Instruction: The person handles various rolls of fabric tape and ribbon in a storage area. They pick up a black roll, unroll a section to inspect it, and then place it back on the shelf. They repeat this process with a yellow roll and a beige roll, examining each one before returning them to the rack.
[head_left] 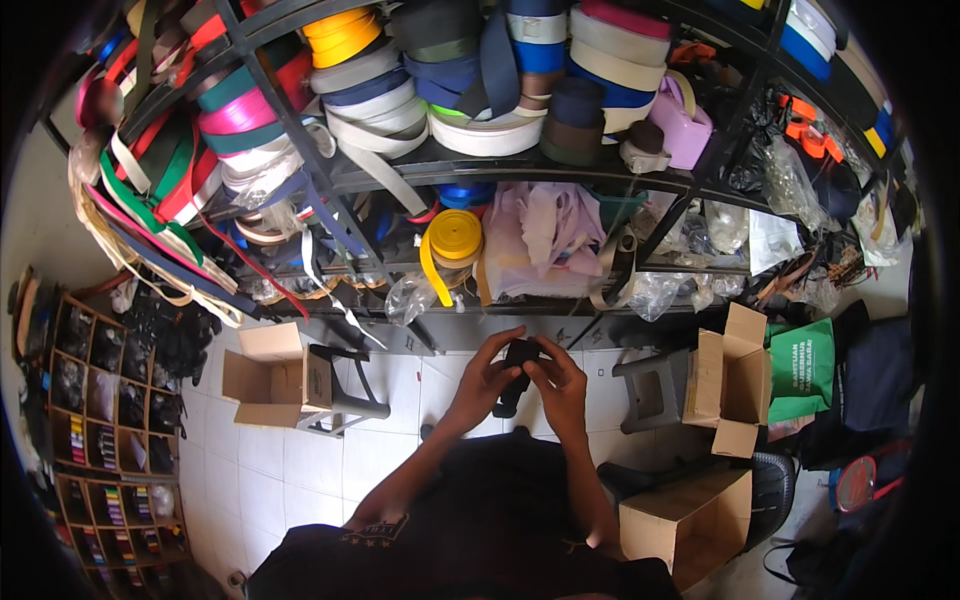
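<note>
Right now both your hands pinch the black strap piece [519, 358] chest-high, below the webbing shelf [520, 170]. Left hand [487, 380] anchors the lower end; right hand [560, 385] works the top. I'd keep thumbs close and the strap taut so it can't twist.

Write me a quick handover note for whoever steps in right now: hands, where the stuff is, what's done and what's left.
Left hand and right hand: both raised in front of the chest, pinching one small black strap piece between the fingertips.
The piece's lower end hangs below the hands, over the white tiled floor.
Nearby: open cardboard boxes at the left, right and lower right; metal rack ahead, stacked with webbing rolls.
Done: piece picked up and in both hands.
Left: not settled from this view; the piece has not been put down or boxed.
</note>
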